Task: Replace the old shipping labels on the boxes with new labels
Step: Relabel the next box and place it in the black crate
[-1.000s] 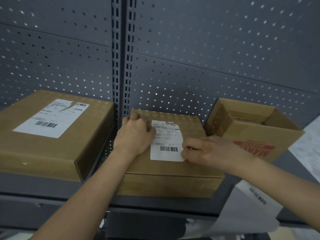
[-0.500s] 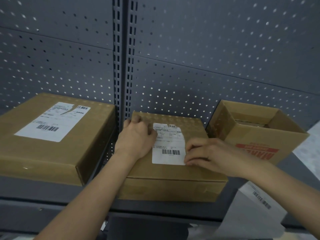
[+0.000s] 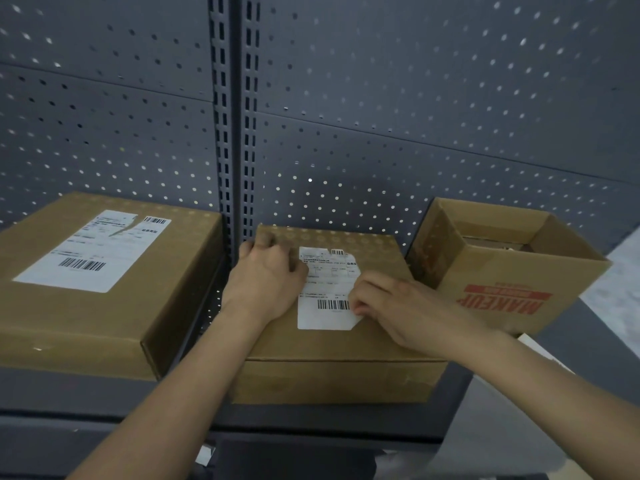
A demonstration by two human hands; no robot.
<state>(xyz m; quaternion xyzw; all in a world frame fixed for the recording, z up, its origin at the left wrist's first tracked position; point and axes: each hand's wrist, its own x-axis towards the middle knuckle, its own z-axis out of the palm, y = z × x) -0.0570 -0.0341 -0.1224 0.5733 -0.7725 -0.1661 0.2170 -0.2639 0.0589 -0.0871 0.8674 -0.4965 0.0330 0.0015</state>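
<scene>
A closed brown box (image 3: 346, 344) lies on the shelf in the middle, with a white shipping label (image 3: 327, 289) stuck on its top. My left hand (image 3: 266, 278) rests on the box top just left of the label, its fingers curled under, and it holds nothing. The fingertips of my right hand (image 3: 391, 306) pinch the label's lower right corner, which is lifted a little off the cardboard. To the left lies a larger closed box (image 3: 69, 323) that carries a bigger white label (image 3: 93, 251) with a tear near its top.
An open, empty-looking carton (image 3: 512, 271) printed with red letters stands tilted at the right, close to the middle box. Behind everything is a grey perforated back panel (image 3: 381, 116) with a slotted upright (image 3: 233, 116). The dark shelf edge (image 3: 311, 424) runs along the front.
My right fingertips have worked under the label's lower right corner, which now stands lifted. My left hand stays in place on the box.
</scene>
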